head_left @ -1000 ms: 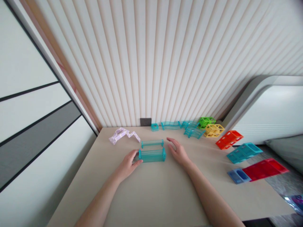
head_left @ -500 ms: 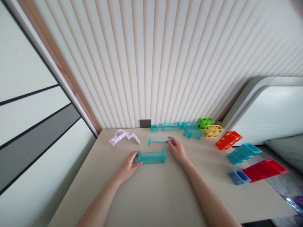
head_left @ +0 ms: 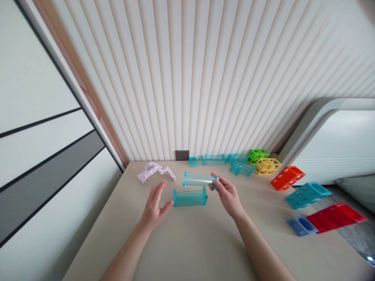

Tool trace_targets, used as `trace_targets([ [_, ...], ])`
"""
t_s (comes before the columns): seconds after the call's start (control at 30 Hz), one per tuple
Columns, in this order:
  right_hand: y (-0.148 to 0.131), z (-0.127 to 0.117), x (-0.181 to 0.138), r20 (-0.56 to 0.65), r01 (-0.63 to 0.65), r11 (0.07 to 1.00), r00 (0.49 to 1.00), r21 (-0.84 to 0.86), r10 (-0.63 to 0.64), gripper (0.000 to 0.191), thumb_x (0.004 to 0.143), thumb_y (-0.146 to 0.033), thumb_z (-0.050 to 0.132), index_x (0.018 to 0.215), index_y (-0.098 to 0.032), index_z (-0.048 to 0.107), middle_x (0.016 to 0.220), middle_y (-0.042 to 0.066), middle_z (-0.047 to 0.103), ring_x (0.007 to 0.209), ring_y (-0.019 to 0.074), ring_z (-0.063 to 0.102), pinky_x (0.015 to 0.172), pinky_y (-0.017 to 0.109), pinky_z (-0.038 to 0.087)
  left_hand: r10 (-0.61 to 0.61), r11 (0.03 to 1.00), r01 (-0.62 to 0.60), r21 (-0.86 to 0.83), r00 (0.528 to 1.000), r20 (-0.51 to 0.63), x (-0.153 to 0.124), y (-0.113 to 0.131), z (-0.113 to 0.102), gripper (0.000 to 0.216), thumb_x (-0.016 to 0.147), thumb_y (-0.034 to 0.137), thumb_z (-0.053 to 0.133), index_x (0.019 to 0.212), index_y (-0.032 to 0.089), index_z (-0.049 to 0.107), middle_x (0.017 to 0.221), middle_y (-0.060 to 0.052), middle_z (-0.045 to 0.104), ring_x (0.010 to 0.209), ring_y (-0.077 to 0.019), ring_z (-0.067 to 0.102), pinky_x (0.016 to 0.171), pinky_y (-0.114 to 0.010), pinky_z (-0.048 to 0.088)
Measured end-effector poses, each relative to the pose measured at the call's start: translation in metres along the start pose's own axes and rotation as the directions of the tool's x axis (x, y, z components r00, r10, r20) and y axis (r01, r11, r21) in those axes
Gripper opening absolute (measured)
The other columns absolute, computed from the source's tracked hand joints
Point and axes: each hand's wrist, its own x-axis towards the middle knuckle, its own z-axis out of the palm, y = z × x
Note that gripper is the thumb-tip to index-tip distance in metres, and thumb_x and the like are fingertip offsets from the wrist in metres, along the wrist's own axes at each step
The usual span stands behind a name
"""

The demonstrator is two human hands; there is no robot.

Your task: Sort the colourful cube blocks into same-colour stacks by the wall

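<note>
A teal clear plastic trough piece [head_left: 190,197] lies on the beige table [head_left: 190,242] between my hands. My left hand [head_left: 154,206] is open with fingers spread, its thumb touching the trough's left end. My right hand [head_left: 227,192] pinches the right end of a second, paler teal trough piece [head_left: 199,180] and holds it lifted just above and behind the first one.
A lilac zigzag piece [head_left: 155,171] lies at the back left. Along the wall sit several teal pieces [head_left: 231,160], a green cube [head_left: 257,155] and a yellow cube [head_left: 267,166]. Orange [head_left: 287,177], teal [head_left: 307,194], blue [head_left: 301,225] and red [head_left: 336,217] blocks lie at right. A wall socket [head_left: 182,155] is behind.
My right hand reached to the far teal piece, gripped its right end and lifted it off the table. My left hand opened and drew slightly away from the near trough's end.
</note>
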Motion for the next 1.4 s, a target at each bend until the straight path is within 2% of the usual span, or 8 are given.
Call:
trace_targets([
  [0.13,-0.004,0.012,-0.008,0.093,-0.047,0.998,0.994,-0.044,0.05,0.058,0.081,-0.058,0.076,0.122,-0.018,0.072,0.083,0.005,0.076,0.074,0.0193,0.066,0.077,0.036,0.057,0.142,0.989,-0.143,0.036,0.989,0.041,-0.005,0.005,0.005,0.067,0.1,0.035,0.051,0.158,0.027,0.019,0.149,-0.018,0.049,0.137,-0.0317,0.051,0.109,-0.047,0.049],
  [0.4,0.001,0.015,-0.012,0.131,-0.078,0.993,0.987,-0.084,0.088,0.062,0.079,-0.059,0.077,0.124,-0.016,0.071,0.077,0.003,0.073,0.069,0.0179,0.066,0.072,0.033,0.056,0.184,0.983,-0.184,0.012,0.983,-0.024,-0.005,0.007,0.015,0.055,0.101,0.028,0.05,0.153,0.021,0.033,0.131,-0.018,0.064,0.121,-0.0283,0.063,0.097,-0.042,0.057],
  [0.57,0.002,0.016,-0.014,0.135,-0.056,0.993,0.988,-0.108,0.07,0.064,0.083,-0.06,0.073,0.128,-0.015,0.068,0.078,0.004,0.073,0.07,0.0184,0.065,0.072,0.035,0.056,0.084,0.996,-0.082,0.023,0.991,-0.104,0.002,0.013,0.014,0.042,0.098,0.028,0.054,0.139,0.02,0.048,0.12,-0.015,0.066,0.113,-0.0266,0.066,0.095,-0.041,0.057],
  [0.67,-0.002,0.013,-0.016,0.222,-0.011,0.988,0.974,-0.156,0.046,0.064,0.09,-0.061,0.064,0.137,-0.017,0.062,0.088,0.006,0.073,0.078,0.0195,0.065,0.079,0.037,0.055,0.001,1.0,-0.001,0.005,0.995,-0.097,0.005,0.016,0.013,0.036,0.098,0.03,0.054,0.132,0.019,0.052,0.116,-0.014,0.066,0.11,-0.0257,0.067,0.093,-0.04,0.057],
  [0.83,-0.008,0.005,-0.015,0.311,0.228,0.897,0.944,-0.38,-0.108,0.061,0.089,-0.052,0.068,0.142,-0.025,0.058,0.098,0.004,0.063,0.088,0.0189,0.059,0.085,0.035,0.052,-0.096,0.994,0.094,-0.048,0.995,-0.029,0.006,0.014,0.012,0.034,0.097,0.031,0.054,0.129,0.019,0.052,0.117,-0.012,0.066,0.107,-0.0236,0.067,0.093,-0.038,0.057],
  [0.93,-0.007,0.003,-0.013,0.316,0.296,0.815,0.937,-0.499,-0.146,0.055,0.089,-0.049,0.07,0.138,-0.026,0.061,0.106,0.007,0.06,0.096,0.0205,0.059,0.091,0.035,0.051,-0.101,0.994,0.101,-0.028,0.995,0.013,0.004,0.01,0.012,0.036,0.097,0.03,0.055,0.131,0.019,0.052,0.12,-0.013,0.065,0.113,-0.0248,0.065,0.097,-0.04,0.055],
  [1.1,0.0,-0.003,-0.011,0.358,0.312,0.792,0.925,-0.525,-0.127,0.047,0.089,-0.048,0.07,0.131,-0.026,0.063,0.13,0.01,0.061,0.121,0.0261,0.058,0.104,0.039,0.047,-0.083,0.997,0.083,0.008,0.995,0.056,0.003,0.007,0.012,0.036,0.097,0.03,0.055,0.132,0.02,0.054,0.122,-0.013,0.065,0.117,-0.0257,0.063,0.101,-0.042,0.053],
  [1.4,0.017,-0.012,-0.008,0.371,0.288,0.802,0.924,-0.523,-0.09,0.057,0.09,-0.051,0.068,0.14,-0.026,0.057,0.13,0.011,0.068,0.118,0.027,0.064,0.103,0.045,0.05,-0.062,0.998,0.062,0.001,0.993,0.101,0.003,0.004,0.01,0.038,0.094,0.029,0.06,0.131,0.02,0.056,0.122,-0.012,0.067,0.115,-0.0256,0.065,0.1,-0.04,0.055],
])
